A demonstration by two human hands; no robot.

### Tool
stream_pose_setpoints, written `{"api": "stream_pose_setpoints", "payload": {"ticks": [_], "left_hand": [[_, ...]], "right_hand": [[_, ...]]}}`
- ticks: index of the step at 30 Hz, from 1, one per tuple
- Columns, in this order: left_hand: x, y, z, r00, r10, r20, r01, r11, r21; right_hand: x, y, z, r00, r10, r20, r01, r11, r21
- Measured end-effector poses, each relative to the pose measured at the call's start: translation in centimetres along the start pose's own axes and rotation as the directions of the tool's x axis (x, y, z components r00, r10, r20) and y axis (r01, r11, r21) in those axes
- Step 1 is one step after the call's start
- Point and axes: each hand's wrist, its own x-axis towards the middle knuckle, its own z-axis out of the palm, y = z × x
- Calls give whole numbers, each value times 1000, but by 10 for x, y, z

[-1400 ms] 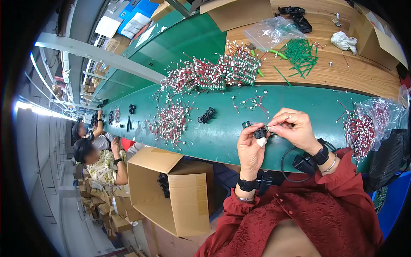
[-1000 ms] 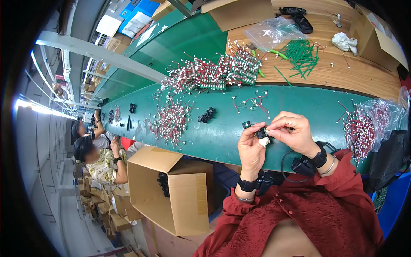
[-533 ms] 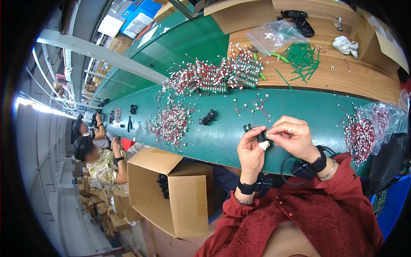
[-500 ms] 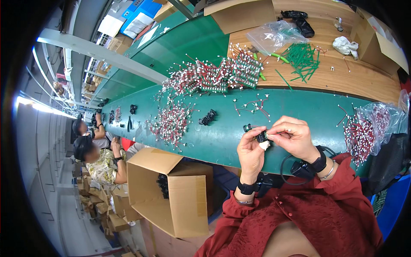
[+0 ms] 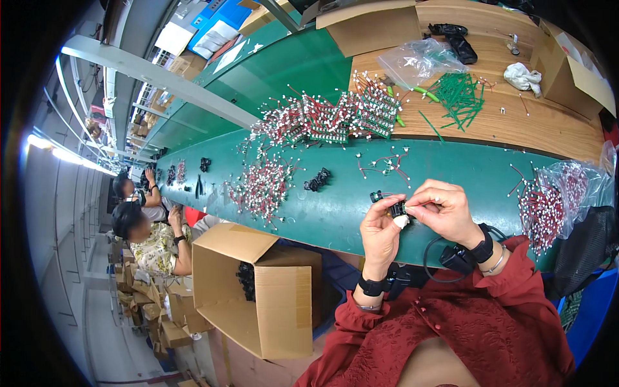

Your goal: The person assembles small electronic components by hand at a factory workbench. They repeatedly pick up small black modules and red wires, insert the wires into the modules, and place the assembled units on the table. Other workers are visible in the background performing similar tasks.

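Observation:
Over the near side of the green bench, my left hand (image 5: 379,237) grips a small black plastic part (image 5: 397,209) between thumb and fingers. A white covering (image 5: 401,221) sits at the tip of the left thumb. Beyond the left fingertips another small black piece (image 5: 376,196) sticks out, with a thin red wire beside it. My right hand (image 5: 445,209) is closed in a pinch against the right side of the part; what its fingertips hold is too small to make out. Farther off lie loose red-wired white connectors (image 5: 388,162) and a black cluster of parts (image 5: 317,179).
Heaps of wired connectors (image 5: 261,187) and stacked green circuit boards (image 5: 329,122) lie to the left; a bagged pile (image 5: 548,206) is at right. Green strips (image 5: 456,97) rest on the wooden table. An open cardboard box (image 5: 284,303) stands below the bench. Two people sit farther left.
The whole view has shifted slightly. Both hands keep together at the black part, with the right fingertips moved a little against it.

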Motion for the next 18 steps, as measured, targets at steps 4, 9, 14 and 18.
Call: {"api": "stream_pose_setpoints", "payload": {"ticks": [4, 9, 14, 18], "left_hand": [[-1, 1, -1, 1000, -23, 8, 23, 999, -28], [-1, 0, -2, 998, -66, 22, 68, 995, -75], [-2, 1, -3, 999, -42, 18, 43, 997, -56], [-2, 3, -3, 998, -65, 27, 67, 993, -97]], "right_hand": [[1, 1, 2, 1000, -9, -21, 9, 1000, -7], [-2, -1, 0, 998, 59, -15, -59, 998, 2], [-2, 1, 2, 1000, 14, -23, -14, 1000, -2], [-2, 2, 3, 999, -3, -33, 2, 1000, -23]]}}
